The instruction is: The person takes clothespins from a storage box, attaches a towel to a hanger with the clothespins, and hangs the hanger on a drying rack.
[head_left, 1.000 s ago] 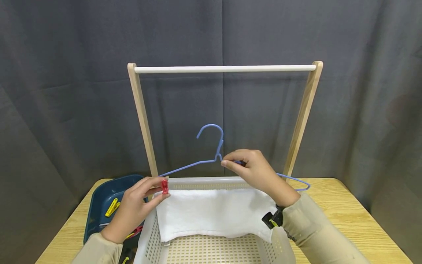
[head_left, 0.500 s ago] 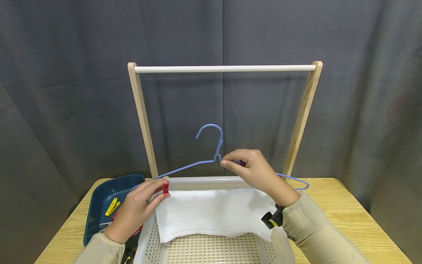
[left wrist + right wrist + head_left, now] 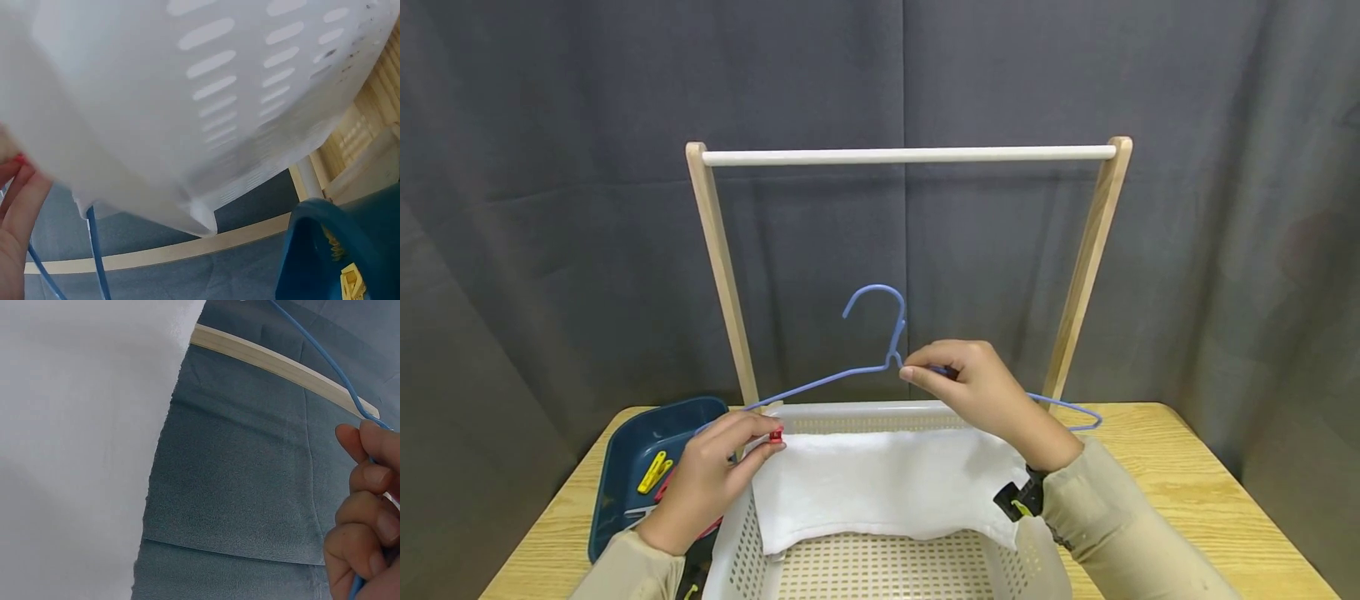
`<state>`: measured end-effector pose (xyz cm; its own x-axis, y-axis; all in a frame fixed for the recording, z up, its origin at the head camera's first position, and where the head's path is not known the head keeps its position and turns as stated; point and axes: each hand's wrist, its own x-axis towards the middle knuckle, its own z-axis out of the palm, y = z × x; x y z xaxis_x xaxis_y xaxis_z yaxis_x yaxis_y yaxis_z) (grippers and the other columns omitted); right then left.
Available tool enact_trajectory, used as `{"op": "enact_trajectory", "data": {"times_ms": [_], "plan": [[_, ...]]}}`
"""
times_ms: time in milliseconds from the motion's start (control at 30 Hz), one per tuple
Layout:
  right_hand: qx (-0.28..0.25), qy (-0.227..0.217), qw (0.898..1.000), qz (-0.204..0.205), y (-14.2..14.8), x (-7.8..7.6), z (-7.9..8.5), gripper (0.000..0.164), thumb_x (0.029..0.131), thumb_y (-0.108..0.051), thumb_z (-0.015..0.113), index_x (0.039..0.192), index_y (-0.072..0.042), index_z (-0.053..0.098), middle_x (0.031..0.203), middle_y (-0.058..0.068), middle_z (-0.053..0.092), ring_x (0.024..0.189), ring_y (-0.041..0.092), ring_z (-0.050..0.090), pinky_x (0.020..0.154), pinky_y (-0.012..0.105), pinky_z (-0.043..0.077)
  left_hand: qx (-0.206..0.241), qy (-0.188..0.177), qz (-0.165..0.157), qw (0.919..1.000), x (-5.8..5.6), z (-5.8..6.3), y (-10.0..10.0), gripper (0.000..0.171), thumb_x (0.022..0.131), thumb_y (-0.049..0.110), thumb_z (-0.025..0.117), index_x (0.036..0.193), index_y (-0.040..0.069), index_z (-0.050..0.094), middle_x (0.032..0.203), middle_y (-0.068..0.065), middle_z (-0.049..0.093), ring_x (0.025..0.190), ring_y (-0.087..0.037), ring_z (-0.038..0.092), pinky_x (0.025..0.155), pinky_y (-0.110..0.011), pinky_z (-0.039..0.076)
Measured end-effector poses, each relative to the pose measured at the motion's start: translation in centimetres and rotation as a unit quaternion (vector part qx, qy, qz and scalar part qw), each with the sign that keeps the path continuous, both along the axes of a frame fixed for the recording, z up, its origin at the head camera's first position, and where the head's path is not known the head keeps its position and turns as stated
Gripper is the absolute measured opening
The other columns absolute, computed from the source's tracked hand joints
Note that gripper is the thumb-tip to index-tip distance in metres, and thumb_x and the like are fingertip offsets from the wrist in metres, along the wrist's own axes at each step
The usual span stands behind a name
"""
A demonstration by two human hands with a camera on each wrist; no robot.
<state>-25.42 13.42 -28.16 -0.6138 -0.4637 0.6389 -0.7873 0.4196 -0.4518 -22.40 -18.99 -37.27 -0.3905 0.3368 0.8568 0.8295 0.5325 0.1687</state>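
Note:
My left hand pinches a small red clothespin between thumb and fingertips at the upper left corner of a white towel. In the left wrist view only a speck of red shows by the fingers. Higher up, my right hand grips a blue wire hanger by its shoulder, just right of the hook's base. The right wrist view shows the fingers curled round the hanger wire. Behind my left hand passes the hanger's left end. The towel spreads below the hanger, over the basket.
A whitish perforated basket stands under the towel. At left, a dark blue tray contains yellow clothespins and other coloured ones. Behind rises a wooden rack with a white bar, on the wooden table.
The red clothespin has turned and now looks shorter between my left fingertips. The hanger has shifted slightly left, and its left end now shows beyond my left hand. My right hand keeps its grip.

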Motion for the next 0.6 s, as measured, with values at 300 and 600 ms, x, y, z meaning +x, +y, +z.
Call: {"op": "enact_trajectory", "data": {"times_ms": [300,600], "plan": [[-0.001,-0.007,1.000,0.006,-0.2,0.5,0.0,0.004,0.091,-0.007,0.075,0.091,-0.007,0.079,0.084,-0.002,0.073,0.068,0.008,0.056,0.059,0.024,0.047,-0.003,-0.013,0.002,0.9999,0.3,-0.2,-0.1,0.036,0.067,-0.003,0.089,0.099,0.008,0.075,0.100,0.001,0.073,0.092,-0.020,0.069,0.098,-0.011,0.045],[-0.009,-0.037,0.999,0.028,-0.2,1.2,0.4,0.006,0.091,-0.004,0.074,0.092,-0.005,0.080,0.081,-0.004,0.070,0.068,0.008,0.055,0.059,0.024,0.046,-0.017,0.008,0.004,0.9998,0.4,-0.3,-0.2,0.035,0.096,0.039,0.059,0.102,0.008,0.075,0.102,-0.001,0.074,0.093,-0.021,0.069,0.104,-0.014,0.041]]}}
